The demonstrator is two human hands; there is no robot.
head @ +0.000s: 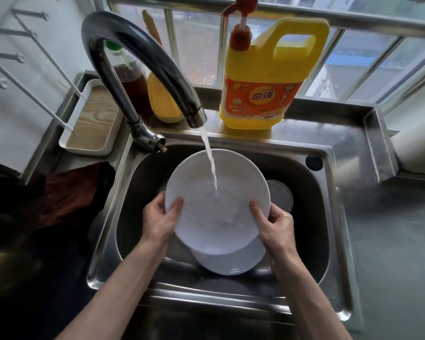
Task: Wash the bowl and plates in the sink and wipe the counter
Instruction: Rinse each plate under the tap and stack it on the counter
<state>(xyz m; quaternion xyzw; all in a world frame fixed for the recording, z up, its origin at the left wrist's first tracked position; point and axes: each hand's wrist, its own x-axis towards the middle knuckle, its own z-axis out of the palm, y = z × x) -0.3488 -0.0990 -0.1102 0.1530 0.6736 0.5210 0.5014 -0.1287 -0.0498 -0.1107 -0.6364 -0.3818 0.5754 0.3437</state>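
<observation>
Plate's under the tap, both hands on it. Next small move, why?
Probably tilt the round white plate a little: the water stream strikes only one spot, and the left hand and right hand grip opposite edges.

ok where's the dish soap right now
In the head view, the yellow dish soap bottle stands on the ledge behind the sink, right of the faucet.

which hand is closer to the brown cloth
Left. The left hand grips the plate right of the brown cloth; the right hand grips the plate's opposite edge, farther off.
</observation>
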